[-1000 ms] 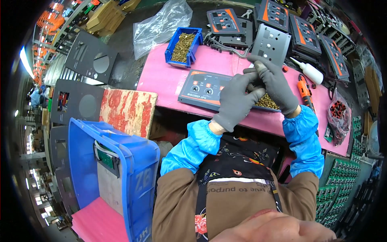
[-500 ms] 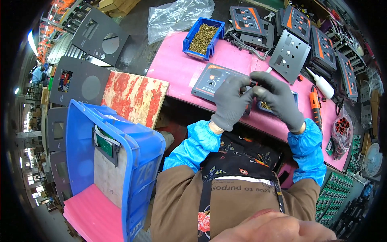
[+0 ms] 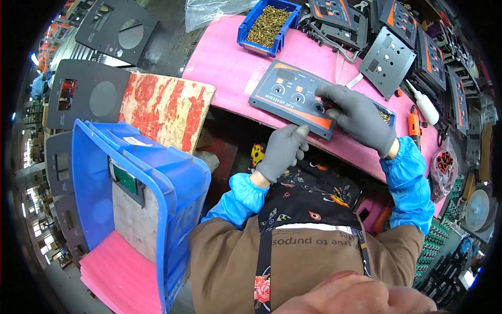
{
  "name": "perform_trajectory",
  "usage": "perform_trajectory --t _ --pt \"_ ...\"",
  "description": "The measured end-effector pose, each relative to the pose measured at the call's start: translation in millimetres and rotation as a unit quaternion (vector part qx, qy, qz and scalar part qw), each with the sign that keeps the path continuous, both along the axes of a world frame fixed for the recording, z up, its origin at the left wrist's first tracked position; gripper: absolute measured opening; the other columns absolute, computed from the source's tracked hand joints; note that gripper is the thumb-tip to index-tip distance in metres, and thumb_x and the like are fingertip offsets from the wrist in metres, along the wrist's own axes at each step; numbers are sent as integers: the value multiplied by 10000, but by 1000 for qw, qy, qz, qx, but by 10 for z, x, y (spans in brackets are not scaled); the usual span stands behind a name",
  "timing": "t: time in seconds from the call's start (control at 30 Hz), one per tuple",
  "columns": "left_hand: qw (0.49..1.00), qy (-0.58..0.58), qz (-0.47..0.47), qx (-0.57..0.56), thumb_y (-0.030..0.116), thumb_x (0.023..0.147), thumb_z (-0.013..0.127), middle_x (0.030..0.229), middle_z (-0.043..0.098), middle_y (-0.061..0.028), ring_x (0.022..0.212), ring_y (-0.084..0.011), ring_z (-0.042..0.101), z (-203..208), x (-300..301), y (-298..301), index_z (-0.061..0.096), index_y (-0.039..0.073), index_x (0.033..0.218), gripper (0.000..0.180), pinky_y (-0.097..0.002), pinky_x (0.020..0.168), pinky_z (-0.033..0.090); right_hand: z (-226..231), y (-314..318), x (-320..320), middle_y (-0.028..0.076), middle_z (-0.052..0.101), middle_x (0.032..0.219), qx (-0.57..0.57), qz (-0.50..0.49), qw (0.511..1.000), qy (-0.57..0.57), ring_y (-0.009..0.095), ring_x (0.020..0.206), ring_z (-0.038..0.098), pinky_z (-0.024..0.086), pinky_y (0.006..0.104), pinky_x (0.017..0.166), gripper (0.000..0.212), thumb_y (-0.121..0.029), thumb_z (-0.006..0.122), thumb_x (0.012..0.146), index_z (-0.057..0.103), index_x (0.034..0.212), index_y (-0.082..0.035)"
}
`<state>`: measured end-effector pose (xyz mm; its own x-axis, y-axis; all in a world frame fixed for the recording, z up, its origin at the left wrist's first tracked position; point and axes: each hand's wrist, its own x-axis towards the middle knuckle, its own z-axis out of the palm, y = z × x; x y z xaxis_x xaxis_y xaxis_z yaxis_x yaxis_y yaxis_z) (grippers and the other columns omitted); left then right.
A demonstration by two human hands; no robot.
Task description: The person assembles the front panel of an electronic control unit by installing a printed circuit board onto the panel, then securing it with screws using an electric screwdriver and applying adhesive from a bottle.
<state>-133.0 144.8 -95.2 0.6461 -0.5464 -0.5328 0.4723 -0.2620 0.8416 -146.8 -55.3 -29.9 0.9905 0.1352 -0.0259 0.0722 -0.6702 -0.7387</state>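
At the far left I see a big blue plastic crate [image 3: 157, 178] standing on the floor, with a sheet of pink foam [image 3: 120, 277] at its foot and a red-stained wooden board [image 3: 162, 107] just beyond its top edge. Moving right, my left hand [image 3: 282, 152], in a grey glove, sits at the near edge of the grey control panel [image 3: 293, 97] with orange trim; the fingers are curled loosely and the thumb tip touches the panel's lower rim, nothing clenched inside it. The panel lies flat on the pink mat [image 3: 230, 63], near its front edge. Behind it a small blue bin of brass screws [image 3: 269, 21] rests on the mat. My right hand [image 3: 361, 118], also gloved, presses down on the panel's right end, fingers spread over the knob holes; whether it pinches anything I cannot tell. Further right lie a grey perforated faceplate [image 3: 389, 63], a white squeeze bottle [image 3: 423, 104] and an orange screwdriver [image 3: 413, 125].
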Motion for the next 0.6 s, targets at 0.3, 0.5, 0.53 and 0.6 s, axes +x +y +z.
perform_trajectory --t 0.3,0.5,0.53,0.6 --pt "995 81 33 -55 375 947 498 618 534 -50 464 -98 463 -17 49 -93 583 3 772 421 -230 396 365 -33 56 161 172 586 895 -84 31 995 48 339 840 607 491 400 745 210 -24 623 744 617 954 -6" --pt "995 74 40 -59 376 939 512 587 523 -46 447 -97 453 -20 52 -95 580 12 737 422 -226 395 358 -6 77 193 171 588 894 -90 23 994 60 345 822 606 487 402 730 220 -29 628 728 623 946 -2" --pt "994 75 48 -60 372 941 512 593 527 -47 453 -98 463 -25 48 -105 580 9 741 420 -227 396 364 6 88 197 172 589 895 -89 17 994 67 347 820 606 486 403 732 224 -31 629 727 624 949 0" --pt "993 76 53 -67 369 944 511 601 533 -47 458 -99 472 -58 30 -112 581 7 747 418 -226 397 371 19 102 198 173 588 898 -87 15 993 73 347 821 606 486 403 734 228 -29 629 727 624 953 1"
